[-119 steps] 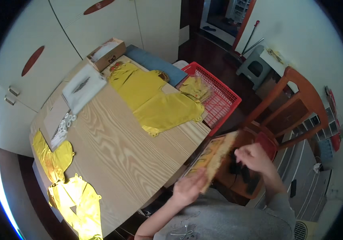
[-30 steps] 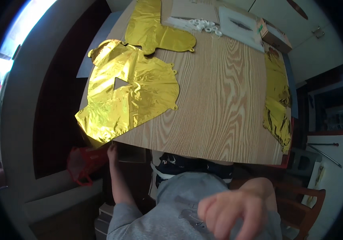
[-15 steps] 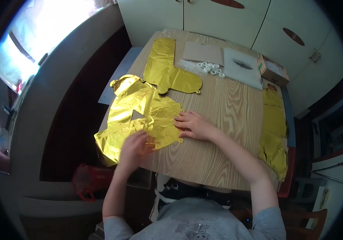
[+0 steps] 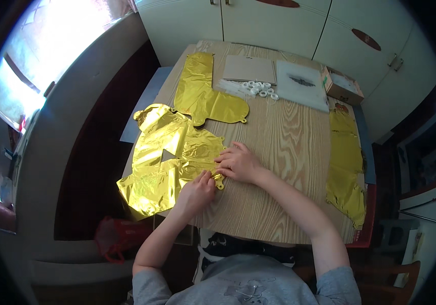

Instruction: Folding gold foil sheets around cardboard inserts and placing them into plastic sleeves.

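Head view: both hands press gold foil balloon [image 4: 169, 162].

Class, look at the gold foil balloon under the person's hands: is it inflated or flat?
Flat. The gold foil balloon lies crinkled and spread against the wooden table, with no rounded bulge, and both the left hand and right hand press on its edge.

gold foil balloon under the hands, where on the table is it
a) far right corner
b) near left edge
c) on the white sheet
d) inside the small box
b: the gold foil balloon lies flat at the wooden table's near left edge, with the left hand and right hand on it.
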The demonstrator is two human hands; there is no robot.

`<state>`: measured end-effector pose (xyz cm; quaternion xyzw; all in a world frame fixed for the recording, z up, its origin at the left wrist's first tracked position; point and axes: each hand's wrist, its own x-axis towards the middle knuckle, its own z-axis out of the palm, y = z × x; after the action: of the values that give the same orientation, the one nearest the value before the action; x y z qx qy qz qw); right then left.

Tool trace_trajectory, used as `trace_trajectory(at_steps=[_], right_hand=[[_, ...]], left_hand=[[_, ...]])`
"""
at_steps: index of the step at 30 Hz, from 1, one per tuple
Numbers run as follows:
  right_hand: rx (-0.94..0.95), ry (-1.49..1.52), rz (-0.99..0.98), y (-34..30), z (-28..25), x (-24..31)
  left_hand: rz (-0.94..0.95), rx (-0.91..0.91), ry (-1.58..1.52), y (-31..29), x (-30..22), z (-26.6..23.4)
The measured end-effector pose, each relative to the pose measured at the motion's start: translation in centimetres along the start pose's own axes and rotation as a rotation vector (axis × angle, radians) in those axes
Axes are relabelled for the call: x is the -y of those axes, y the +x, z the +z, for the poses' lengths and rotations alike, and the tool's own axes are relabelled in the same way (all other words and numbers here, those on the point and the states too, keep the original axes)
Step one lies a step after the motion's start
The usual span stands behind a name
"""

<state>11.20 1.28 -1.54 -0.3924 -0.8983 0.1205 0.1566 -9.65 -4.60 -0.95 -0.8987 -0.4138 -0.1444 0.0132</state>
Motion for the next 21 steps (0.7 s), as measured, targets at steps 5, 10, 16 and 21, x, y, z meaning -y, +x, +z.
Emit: trace_trajectory(at_steps=[5, 10, 16, 21], right_hand=[[-0.09, 0.085, -0.234, -1.6, -0.6, -0.5], [-0.063, -0.008, -0.345, -1.1, -0.8, -0.2], [-0.132, -0.173, -0.408, -1.3, 0.0, 1.8], [-0.051, -0.209, -0.348, -0.7, 0.5, 2.1]], left_hand=[[-0.092, -0.043, -0.195, 0.3, 0.6, -0.3], [-0.114, -0.046, -0.249, 0.5, 1.0, -0.4], [-0.138, -0.054, -0.392, 0.5, 1.9, -0.9], [-0.144, 0.064, -0.449, 0.7, 1.5, -2.6]])
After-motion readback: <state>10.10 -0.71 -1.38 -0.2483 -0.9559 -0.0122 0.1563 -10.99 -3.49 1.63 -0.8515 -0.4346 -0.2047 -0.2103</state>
